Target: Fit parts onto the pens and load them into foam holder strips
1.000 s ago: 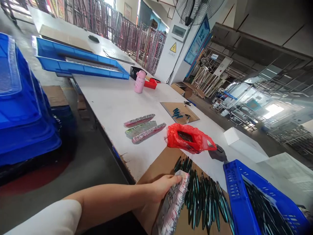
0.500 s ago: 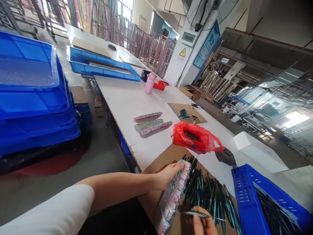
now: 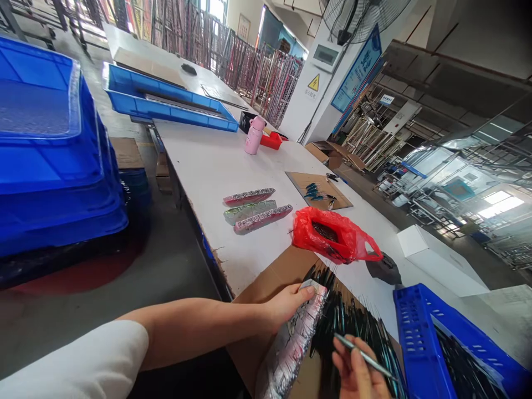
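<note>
My left hand is closed round the upper end of a long foil-wrapped bar, silvery with pink patches, held tilted over the cardboard. Between the thumb and fingers of my right hand is a slim, pointed, silvery-green piece, slanting down to the right. That hand is just right of the bar, apart from it. Behind it, many similar dark teal slim pieces with thin wire-like tips lie side by side on the cardboard sheet. The bar's lower end runs out of view.
A red plastic bag stands beyond the dark pieces. Three foil-covered bars lie on the white table. At right is a blue crate holding more dark pieces. Stacked blue trays stand left; a pink bottle stands farther back.
My right hand has moved slightly up and right, away from the bar, and the slim piece has turned from nearly level to slanted. My left hand still grips the bar, almost unmoved.
</note>
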### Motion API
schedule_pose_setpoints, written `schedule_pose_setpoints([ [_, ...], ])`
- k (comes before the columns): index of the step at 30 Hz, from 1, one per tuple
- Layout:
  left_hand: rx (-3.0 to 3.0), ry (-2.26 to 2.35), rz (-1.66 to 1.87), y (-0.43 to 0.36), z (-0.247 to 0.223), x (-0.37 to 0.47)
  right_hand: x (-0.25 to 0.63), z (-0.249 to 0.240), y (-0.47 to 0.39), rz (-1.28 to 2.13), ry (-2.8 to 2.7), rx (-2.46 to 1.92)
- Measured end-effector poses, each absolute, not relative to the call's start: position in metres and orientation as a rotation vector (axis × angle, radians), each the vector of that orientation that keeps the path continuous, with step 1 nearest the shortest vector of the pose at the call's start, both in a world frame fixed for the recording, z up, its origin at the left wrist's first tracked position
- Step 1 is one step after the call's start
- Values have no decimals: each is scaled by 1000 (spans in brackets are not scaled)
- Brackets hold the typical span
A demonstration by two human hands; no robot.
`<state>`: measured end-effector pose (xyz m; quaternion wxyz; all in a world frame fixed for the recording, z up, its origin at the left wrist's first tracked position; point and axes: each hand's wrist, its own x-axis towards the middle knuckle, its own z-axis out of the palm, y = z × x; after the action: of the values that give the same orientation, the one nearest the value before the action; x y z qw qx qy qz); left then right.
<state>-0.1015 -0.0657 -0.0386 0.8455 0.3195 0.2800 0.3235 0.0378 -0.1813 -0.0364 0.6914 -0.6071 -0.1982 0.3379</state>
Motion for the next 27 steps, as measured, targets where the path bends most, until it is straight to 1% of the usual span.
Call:
schedule_pose_setpoints([
  [3, 701, 579, 703, -65, -42, -100, 45, -16, -150, 785, -454, -1180],
  [5, 715, 574, 715, -65, -45, -99, 42, -15, -134, 825, -441, -1119],
  [8, 741, 590, 731, -66, -47, -99, 33, -23, -124, 879, -379, -1080],
  [14, 784, 525, 760, -66, -45, -101, 26, -39, -125, 858, -375, -1136],
  [22, 801, 523, 741, -66, -37, -102, 28, -46, -122, 911, -274, -1087],
  [27, 822, 573, 731, -66, -41, -102, 27, -45, -123, 932, -224, -1082],
])
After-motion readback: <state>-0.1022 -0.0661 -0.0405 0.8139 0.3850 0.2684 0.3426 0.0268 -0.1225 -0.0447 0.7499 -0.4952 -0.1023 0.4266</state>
